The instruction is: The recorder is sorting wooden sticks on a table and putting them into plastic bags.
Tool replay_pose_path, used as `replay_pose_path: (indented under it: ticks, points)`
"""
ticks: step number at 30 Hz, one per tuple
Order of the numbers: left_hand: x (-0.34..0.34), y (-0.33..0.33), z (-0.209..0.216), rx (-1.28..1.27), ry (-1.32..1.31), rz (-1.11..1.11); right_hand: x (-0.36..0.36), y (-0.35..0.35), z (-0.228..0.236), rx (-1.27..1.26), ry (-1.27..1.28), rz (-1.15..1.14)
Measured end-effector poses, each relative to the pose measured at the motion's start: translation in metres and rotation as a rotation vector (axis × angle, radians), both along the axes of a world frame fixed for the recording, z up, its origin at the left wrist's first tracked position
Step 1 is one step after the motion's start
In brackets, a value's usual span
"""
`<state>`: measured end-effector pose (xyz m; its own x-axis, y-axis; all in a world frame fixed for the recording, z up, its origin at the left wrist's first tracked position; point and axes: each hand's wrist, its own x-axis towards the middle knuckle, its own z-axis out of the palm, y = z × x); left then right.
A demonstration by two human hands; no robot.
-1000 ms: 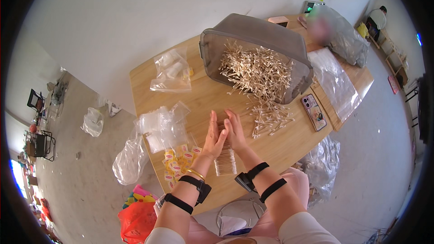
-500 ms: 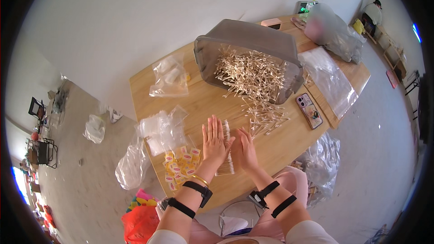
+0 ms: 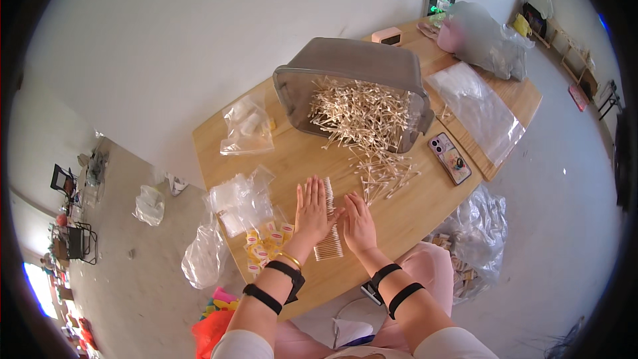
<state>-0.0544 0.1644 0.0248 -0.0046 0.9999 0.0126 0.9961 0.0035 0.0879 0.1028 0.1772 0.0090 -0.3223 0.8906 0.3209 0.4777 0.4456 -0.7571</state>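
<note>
A neat row of cotton swabs [image 3: 328, 248] lies on the wooden table in front of me, their sticks side by side. My left hand [image 3: 312, 216] rests flat along the left side of the row, fingers stretched out and pointing away from me. On the row's right side stands my right hand [image 3: 359, 226], its fingers extended and its thumb reaching toward the row. The row's middle is partly hidden by the left thumb. Beyond my hands, a grey plastic bin [image 3: 359, 60] lies on its side, with a heap of loose cotton swabs [image 3: 362, 110] spilling from its mouth.
Clear plastic bags [image 3: 242, 203] and small yellow-and-white packets [image 3: 266, 242] lie left of my hands. Another clear bag [image 3: 247, 126] sits farther back. A phone [image 3: 450, 158] and a large plastic sheet bag [image 3: 478, 110] are on the right. A person [image 3: 538, 3] is at the far right.
My right hand has come a little closer to the swab row, its thumb now near the left thumb. The left hand stays flat by the row. The whole view has shifted slightly.
</note>
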Motion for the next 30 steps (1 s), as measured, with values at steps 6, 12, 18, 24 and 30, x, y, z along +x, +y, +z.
replay_pose_path:
  ticks: [6,12,18,24,30]
  points:
    - [0.009,-0.018,-0.015,0.003,-0.026,0.036,-0.003,-0.001,-0.003,-0.003,0.031,-0.015]
    - [0.012,-0.031,-0.006,-0.014,-0.032,0.013,-0.002,-0.001,-0.004,-0.027,0.021,-0.023]
    - [0.013,-0.046,-0.006,-0.043,-0.044,0.011,-0.002,0.001,-0.005,-0.02,0.011,-0.006]
    - [0.01,-0.049,-0.011,-0.042,-0.071,-0.024,-0.002,0.002,-0.006,-0.017,-0.022,0.008]
    - [0.014,-0.06,-0.018,-0.022,-0.121,-0.015,-0.003,0.0,-0.005,0.007,0.002,0.005]
